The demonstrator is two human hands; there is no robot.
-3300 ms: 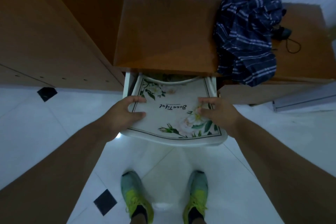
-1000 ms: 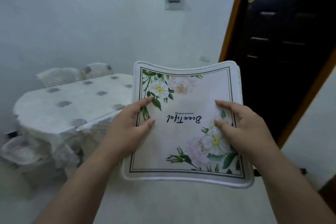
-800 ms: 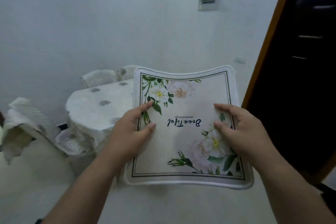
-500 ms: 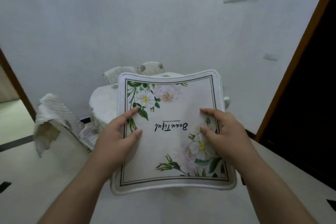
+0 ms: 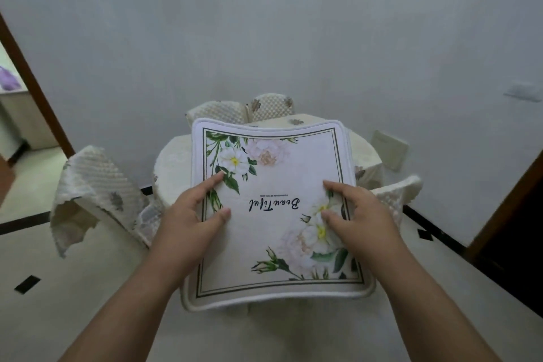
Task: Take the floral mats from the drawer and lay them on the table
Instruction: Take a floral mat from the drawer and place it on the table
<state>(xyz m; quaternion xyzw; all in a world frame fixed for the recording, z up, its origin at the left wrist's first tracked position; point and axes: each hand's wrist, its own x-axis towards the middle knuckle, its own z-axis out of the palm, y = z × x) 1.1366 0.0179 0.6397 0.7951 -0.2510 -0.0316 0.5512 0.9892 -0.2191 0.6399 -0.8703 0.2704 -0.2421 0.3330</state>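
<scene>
Floral mats [image 5: 276, 209] — lettered "Beautiful", upside down — gripped by left hand [image 5: 188, 220] and right hand [image 5: 358, 217].

wall [image 5: 264, 23]: white | floor [image 5: 44, 317]: pale tile | chair [image 5: 94, 182]: cloth-covered | door frame [image 5: 32, 88]: brown

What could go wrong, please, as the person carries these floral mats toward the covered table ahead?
Possible risks:
1. The white floral mats appear stacked, held only at their side edges by the left hand and right hand; lower ones could slip out.
2. The mats hide much of the cream cloth-covered round table, so placement could be misjudged.
3. The draped chair stands close to the path.
</scene>
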